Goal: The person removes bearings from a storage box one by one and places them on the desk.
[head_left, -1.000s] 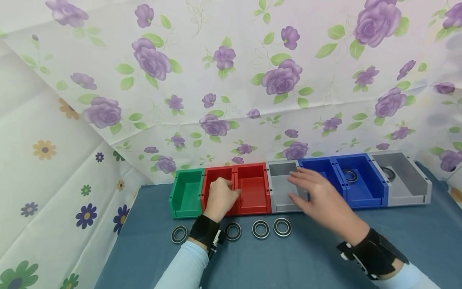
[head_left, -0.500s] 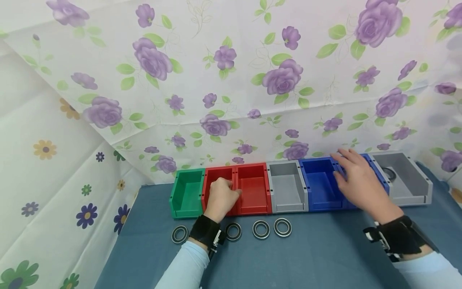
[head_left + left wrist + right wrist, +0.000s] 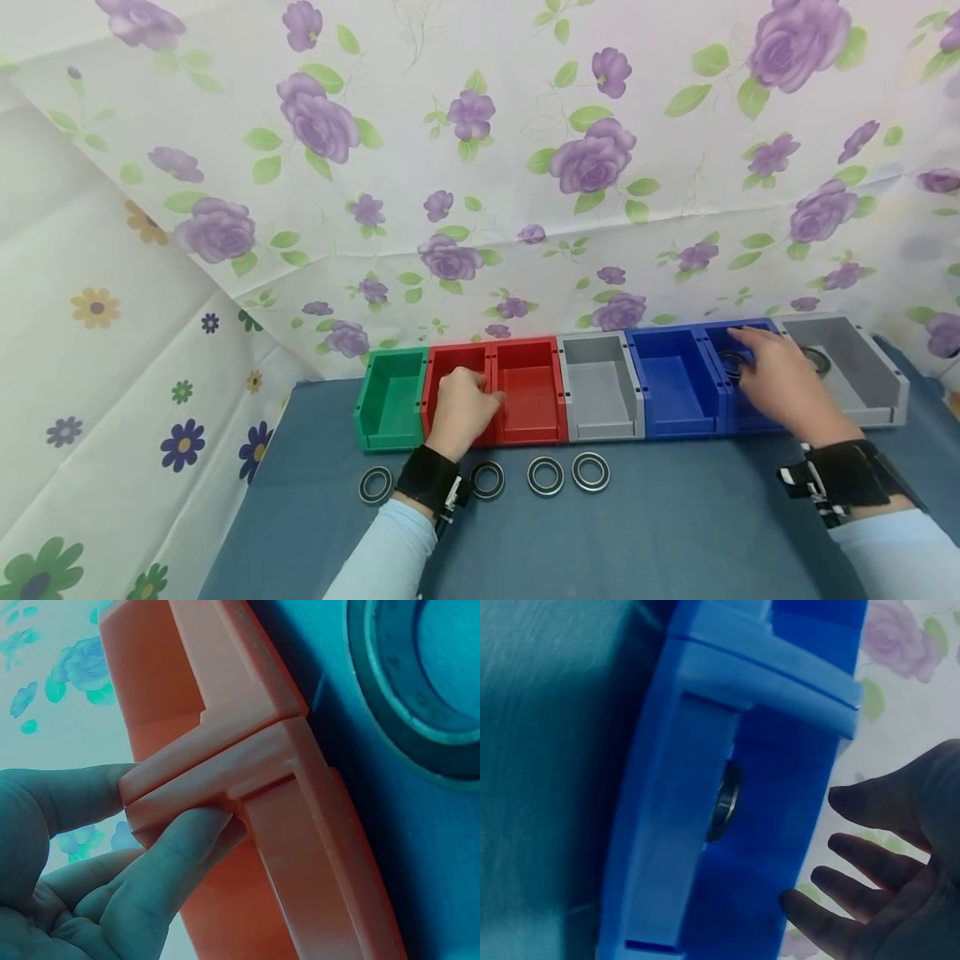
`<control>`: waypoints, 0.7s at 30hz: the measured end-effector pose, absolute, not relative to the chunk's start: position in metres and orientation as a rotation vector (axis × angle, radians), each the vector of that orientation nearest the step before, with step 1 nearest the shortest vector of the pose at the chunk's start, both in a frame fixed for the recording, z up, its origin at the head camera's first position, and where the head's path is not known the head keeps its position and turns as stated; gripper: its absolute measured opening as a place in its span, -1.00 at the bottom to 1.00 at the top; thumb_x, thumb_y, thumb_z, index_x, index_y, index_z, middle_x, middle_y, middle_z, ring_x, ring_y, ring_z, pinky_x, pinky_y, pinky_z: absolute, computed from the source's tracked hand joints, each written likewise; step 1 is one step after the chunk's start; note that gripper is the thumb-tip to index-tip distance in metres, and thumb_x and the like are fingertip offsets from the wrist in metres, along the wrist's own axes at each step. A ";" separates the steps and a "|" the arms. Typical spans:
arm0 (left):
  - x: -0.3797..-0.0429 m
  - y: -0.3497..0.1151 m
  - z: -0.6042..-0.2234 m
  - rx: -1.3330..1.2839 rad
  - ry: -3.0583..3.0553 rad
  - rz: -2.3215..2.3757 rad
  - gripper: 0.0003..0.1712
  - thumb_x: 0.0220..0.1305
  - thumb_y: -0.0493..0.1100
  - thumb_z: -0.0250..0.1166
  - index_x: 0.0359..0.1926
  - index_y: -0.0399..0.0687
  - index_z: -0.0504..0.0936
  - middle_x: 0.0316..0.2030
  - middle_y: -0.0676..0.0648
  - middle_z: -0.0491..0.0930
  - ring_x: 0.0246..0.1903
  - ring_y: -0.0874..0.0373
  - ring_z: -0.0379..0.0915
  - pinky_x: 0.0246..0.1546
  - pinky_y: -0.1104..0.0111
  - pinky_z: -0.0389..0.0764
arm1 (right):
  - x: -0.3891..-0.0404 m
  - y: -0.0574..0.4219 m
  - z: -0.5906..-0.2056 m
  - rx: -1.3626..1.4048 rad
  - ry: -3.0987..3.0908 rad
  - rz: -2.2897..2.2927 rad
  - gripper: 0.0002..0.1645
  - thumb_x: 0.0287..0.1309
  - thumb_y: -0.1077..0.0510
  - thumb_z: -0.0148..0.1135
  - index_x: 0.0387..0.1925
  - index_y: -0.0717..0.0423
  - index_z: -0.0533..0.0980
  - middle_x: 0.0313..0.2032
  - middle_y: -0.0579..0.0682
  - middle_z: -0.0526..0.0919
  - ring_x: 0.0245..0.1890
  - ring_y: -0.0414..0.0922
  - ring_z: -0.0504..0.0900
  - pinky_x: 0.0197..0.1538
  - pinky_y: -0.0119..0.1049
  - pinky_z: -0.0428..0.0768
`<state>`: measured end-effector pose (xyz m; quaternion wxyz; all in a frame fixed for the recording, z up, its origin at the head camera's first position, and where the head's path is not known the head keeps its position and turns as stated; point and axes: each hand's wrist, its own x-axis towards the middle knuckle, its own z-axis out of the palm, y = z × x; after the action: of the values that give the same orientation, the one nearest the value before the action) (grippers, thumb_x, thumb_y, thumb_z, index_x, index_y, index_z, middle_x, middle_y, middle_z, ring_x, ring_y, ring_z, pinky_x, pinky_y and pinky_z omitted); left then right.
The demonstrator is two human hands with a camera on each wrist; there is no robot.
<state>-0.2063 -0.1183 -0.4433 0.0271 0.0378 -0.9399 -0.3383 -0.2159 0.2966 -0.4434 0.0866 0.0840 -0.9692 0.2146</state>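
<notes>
My left hand (image 3: pixel 461 408) pinches the adjoining walls of two red bins, the left red bin (image 3: pixel 441 360) and the right red bin (image 3: pixel 527 400). In the left wrist view its thumb and fingers (image 3: pixel 180 855) lie on opposite sides of those walls. Over the right blue bin (image 3: pixel 750 417) is my right hand (image 3: pixel 787 387), fingers spread and holding nothing. A ball bearing (image 3: pixel 725 801) lies inside that bin, below the right fingertips (image 3: pixel 799 904) and apart from them in the right wrist view. Part of this bin is hidden behind the hand.
Left of the red bins stands a green bin (image 3: pixel 401 392); a grey bin (image 3: pixel 600 392) and another blue bin (image 3: pixel 677 387) are further right. The end grey bin (image 3: pixel 862 375) holds a bearing (image 3: pixel 822 362). Several bearings, including one ring (image 3: pixel 545 493), lie before the row.
My right hand has moved right, from above the middle grey bin to the right blue bin, and lowered there. The left hand keeps its pinch on the red bins.
</notes>
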 end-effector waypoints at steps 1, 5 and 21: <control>-0.206 -0.119 -0.443 0.111 -2.903 -1.048 -0.57 0.02 -0.03 0.41 -0.08 -0.10 0.66 -0.22 -0.05 0.62 -0.41 0.20 0.54 -0.49 0.46 0.53 | -0.217 0.297 -0.445 0.259 -2.904 0.639 -0.35 -0.01 0.41 0.05 0.22 0.35 0.29 0.16 0.40 0.28 0.13 0.34 0.24 -0.10 0.18 0.38; -0.206 -0.119 -0.442 0.105 -2.911 -1.054 -0.58 0.02 -0.02 0.41 -0.09 -0.11 0.66 -0.30 -0.03 0.63 -0.46 0.22 0.52 -0.48 0.44 0.55 | -0.224 0.302 -0.454 0.309 -2.949 0.643 -0.31 -0.05 0.41 0.10 0.22 0.36 0.28 0.17 0.43 0.25 0.15 0.35 0.21 -0.01 0.23 0.34; -0.204 -0.118 -0.440 0.128 -2.907 -1.091 -0.54 0.01 -0.02 0.41 -0.05 -0.12 0.64 -0.25 -0.07 0.62 -0.42 0.20 0.53 -0.45 0.39 0.57 | -0.239 0.306 -0.468 0.322 -3.130 0.641 -0.25 -0.03 0.37 0.12 0.27 0.40 0.19 0.13 0.46 0.28 0.05 0.30 0.31 -0.17 0.09 0.41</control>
<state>-0.2039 -0.1180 -0.4401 0.0169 0.0411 -0.9353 -0.3511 -0.2386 0.3060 -0.4680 -0.0349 0.1003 -0.9741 0.1994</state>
